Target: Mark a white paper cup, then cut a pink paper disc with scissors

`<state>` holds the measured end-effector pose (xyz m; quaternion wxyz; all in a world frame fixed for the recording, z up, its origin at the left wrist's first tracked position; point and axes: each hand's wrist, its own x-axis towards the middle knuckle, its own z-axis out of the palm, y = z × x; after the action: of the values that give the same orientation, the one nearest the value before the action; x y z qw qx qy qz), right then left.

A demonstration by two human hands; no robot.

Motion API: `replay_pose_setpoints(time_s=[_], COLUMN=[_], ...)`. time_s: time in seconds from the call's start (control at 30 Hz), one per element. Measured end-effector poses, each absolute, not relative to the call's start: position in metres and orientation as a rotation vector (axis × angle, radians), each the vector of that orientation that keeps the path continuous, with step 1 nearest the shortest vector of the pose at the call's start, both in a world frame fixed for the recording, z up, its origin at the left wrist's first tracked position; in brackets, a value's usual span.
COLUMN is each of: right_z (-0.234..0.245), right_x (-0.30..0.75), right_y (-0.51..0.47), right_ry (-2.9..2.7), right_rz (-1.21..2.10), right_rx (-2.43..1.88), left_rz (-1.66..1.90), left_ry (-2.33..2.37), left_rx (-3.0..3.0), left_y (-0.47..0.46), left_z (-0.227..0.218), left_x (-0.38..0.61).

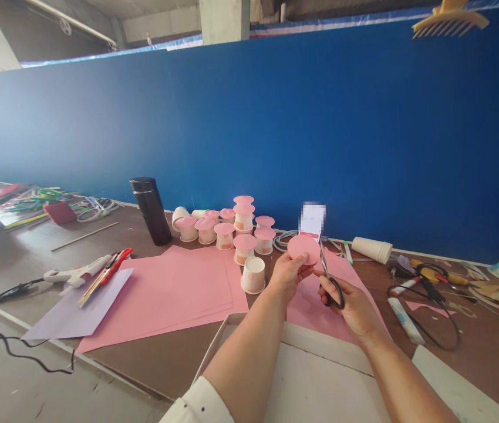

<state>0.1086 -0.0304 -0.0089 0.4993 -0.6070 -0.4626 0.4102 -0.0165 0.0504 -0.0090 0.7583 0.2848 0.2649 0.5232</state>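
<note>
A round pink paper disc [302, 249] is pinched between the thumb and fingers of my left hand [288, 273]. My right hand [347, 305] has its fingers through the black handles of a pair of scissors [331, 283]. The metal blades point upward, right beside the disc's right edge. Beneath both hands lie pink paper sheets [320, 311] and the rim of a white open box [320, 341]. Left of my left hand, an upside-down paper cup [253, 276] stands on the pink paper. Behind it are several cups topped with pink discs [244, 242].
A black flask [151, 211] stands at the back left. On purple paper [77, 311] are a hot glue gun [77, 271] and a red utility knife [106, 276]. Stacked paper cups [371, 249] lie at right, near cables and a white tube [405, 320]. A blue panel [249, 129] rises behind.
</note>
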Motion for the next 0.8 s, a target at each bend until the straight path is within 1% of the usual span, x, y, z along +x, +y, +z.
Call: replay_pose_setpoints(time_s=[0.23,0.57,0.8], right_z=[-0.0115,-0.01,-0.0151], right_x=[0.1106,0.1095,0.1122], right_y=[-0.0292,-0.0301,-0.0283], right_ry=[-1.089,-1.126,-1.121], right_rz=[0.999,0.976,1.03], right_rx=[-1.462,-1.446,-1.402], left_rz=[1.132,1.195,1.261], left_ry=[0.648,0.657,0.622], left_rx=[0.635,0.641,0.581], left_y=[0.0483,0.0525,0.0564], left_z=[-0.0019,-0.0078,-0.0067], left_x=[-0.0205,-0.0223,-0.0235])
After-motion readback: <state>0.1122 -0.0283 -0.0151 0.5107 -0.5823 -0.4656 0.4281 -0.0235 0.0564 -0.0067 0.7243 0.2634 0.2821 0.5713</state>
